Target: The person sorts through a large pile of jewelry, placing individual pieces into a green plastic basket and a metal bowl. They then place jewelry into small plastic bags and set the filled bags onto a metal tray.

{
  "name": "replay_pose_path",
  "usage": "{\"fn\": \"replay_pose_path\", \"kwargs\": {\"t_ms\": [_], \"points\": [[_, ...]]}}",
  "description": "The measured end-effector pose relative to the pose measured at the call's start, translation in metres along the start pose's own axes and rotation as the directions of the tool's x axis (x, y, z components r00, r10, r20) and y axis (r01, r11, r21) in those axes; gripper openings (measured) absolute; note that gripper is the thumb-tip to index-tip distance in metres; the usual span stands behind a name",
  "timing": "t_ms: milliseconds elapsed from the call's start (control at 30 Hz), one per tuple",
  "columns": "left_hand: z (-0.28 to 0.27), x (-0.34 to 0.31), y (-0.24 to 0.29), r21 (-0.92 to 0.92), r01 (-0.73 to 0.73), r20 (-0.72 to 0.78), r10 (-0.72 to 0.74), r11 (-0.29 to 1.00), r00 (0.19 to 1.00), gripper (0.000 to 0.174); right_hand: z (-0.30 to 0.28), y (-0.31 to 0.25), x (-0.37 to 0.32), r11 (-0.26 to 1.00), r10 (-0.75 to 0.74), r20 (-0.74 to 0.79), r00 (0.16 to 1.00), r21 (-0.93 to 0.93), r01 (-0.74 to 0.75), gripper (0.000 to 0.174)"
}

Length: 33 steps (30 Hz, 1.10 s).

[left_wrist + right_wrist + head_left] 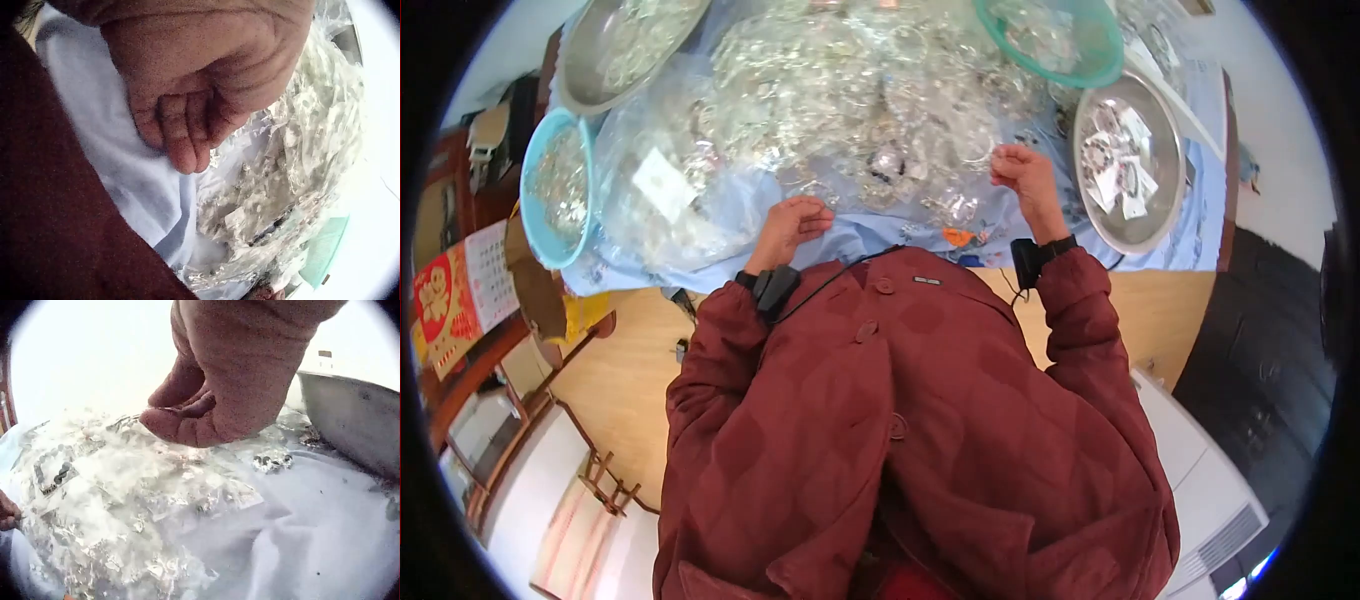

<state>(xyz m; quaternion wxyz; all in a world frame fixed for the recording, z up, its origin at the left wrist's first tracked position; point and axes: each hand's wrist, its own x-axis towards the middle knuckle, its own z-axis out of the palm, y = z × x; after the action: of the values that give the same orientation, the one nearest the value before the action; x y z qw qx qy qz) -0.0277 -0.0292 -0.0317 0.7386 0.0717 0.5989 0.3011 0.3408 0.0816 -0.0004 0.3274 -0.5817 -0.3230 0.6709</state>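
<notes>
A broad heap of small clear plastic packets (800, 90) with jewellery inside covers the cloth. My right hand (1020, 172) is over the heap's right side, thumb and fingertips pinching a thin, pale ring-shaped bracelet (978, 150). In the right wrist view, the right hand's (231, 381) fingertips come together just above the packets. At the heap's near edge, my left hand (793, 228) has loosely curled fingers with nothing visible in them. The left wrist view shows the left hand (200, 81) over the blue cloth beside the packets. A dark-beaded bracelet (887, 165) lies between the hands.
A steel basin (1135, 235) with carded bracelets stands at right, a green basket (1090, 75) behind it. At left are a blue basket (535, 215) and another steel basin (580, 85). A white card (662, 185) and an orange piece (957, 237) lie on the table.
</notes>
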Motion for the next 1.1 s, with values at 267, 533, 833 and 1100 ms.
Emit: {"fn": "replay_pose_path", "kwargs": {"t_ms": [267,533,833,1100], "points": [[0.01,-0.01,0.016,-0.055,-0.135,-0.033,0.133,0.989,0.991,0.024,0.06,-0.045,0.017,0.85,-0.469,-0.103,0.877,-0.324,0.416,0.036],[-0.007,-0.015,0.03,0.133,-0.475,-0.076,0.487,0.87,0.87,0.026,0.11,0.001,-0.018,-0.267,-0.462,0.757,0.462,-0.616,0.742,0.06],[-0.097,0.011,0.039,0.418,-0.577,-0.605,0.689,0.702,0.4,0.027,0.113,-0.017,0.016,-0.35,-0.411,0.783,0.466,-0.608,0.713,0.063],[-0.083,0.02,0.065,0.865,-0.239,-0.461,0.887,0.442,-0.031,0.037,0.109,-0.05,0.042,-0.462,-0.448,0.725,0.523,-0.688,0.559,0.066]]}}
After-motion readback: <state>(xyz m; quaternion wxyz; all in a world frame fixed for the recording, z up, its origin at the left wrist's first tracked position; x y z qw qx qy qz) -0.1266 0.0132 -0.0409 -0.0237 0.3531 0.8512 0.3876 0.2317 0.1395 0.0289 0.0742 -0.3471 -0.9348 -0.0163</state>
